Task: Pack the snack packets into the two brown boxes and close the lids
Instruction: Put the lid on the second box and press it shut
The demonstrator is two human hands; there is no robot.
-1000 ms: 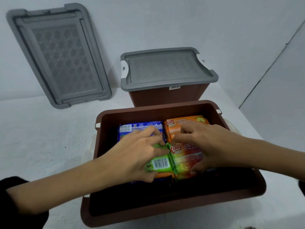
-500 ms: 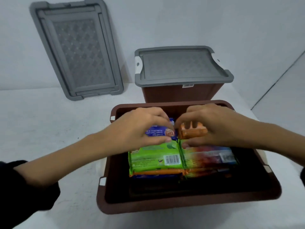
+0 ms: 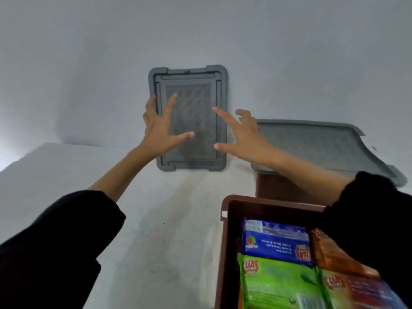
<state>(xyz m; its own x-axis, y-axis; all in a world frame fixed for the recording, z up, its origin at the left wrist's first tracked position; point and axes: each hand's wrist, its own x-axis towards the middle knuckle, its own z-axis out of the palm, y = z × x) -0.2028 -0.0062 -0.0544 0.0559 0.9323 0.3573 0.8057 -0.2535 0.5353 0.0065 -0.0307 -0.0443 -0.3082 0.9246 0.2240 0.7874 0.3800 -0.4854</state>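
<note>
White wall [image 3: 200,30] backs a pale worktop [image 3: 167,208].

1. Open brown box [image 3: 225,241]: sits at the front right of the worktop with no lid on it. It holds snack packets laid flat, side by side: a blue packet [image 3: 276,241] at the back, a green packet [image 3: 276,279] in front of it and an orange packet [image 3: 330,253] to the right.
2. Second brown box [image 3: 278,190]: stands behind the first, toward the back right corner, with its grey lid [image 3: 312,146] already fitted.
3. Loose lid [image 3: 196,112]: stands on end at the back edge of the worktop and leans on the wall.
4. Left hand [image 3: 160,130]: released, fingers spread, over the left edge of the loose lid. Contact cannot be confirmed.
5. Right hand [image 3: 243,132]: released, fingers spread, near the lid's right edge and holding nothing.

Change: half a second earlier both hands are on the packets inside the open box. Now both are out of it and extended toward the loose lid.

Assessment: packing of the open box appears complete. The step in hand is fetching the lid. The remaining work is to grasp the lid by both long edges, carry it forward and seat it on the rim.
</note>
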